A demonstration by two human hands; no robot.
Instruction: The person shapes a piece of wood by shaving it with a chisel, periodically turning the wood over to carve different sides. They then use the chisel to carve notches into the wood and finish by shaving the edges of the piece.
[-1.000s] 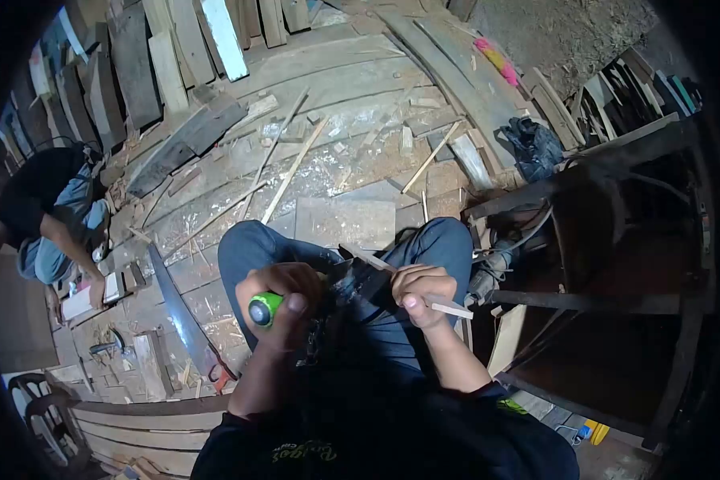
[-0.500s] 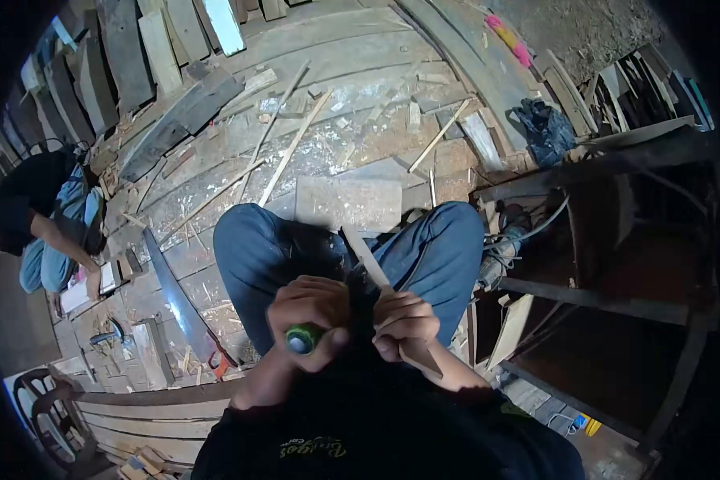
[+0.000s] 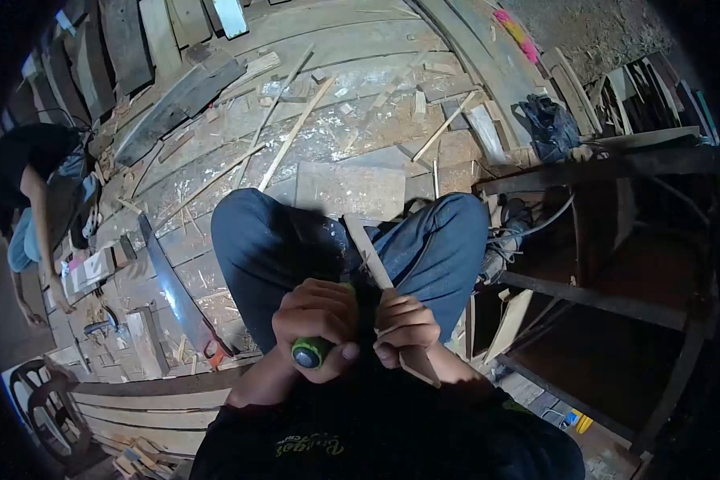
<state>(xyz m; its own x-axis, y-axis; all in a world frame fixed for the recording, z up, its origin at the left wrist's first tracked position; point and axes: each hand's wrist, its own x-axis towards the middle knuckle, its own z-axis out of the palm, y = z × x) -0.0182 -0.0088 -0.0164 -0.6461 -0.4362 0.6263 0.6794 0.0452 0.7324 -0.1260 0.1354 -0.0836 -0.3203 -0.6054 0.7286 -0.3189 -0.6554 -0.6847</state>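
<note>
Over the lap [image 3: 424, 256], left hand [image 3: 316, 318] grips green handle [image 3: 308, 353], clear of wooden strip [image 3: 368, 254].

The plank floor [image 3: 376, 68] in front of me bears a flat board [image 3: 350, 190], thin wood strips [image 3: 298, 132] and chips [image 3: 216, 308]; left of me lies a handsaw [image 3: 172, 284]

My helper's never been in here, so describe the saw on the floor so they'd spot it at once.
On the plank floor strewn with wood scraps, find the seated person's blue-jeaned left knee. Left of it lies a long hand saw, its red-orange handle toward the body; unlike the short wood block beside it, it has a shiny, tapering blade.
</note>
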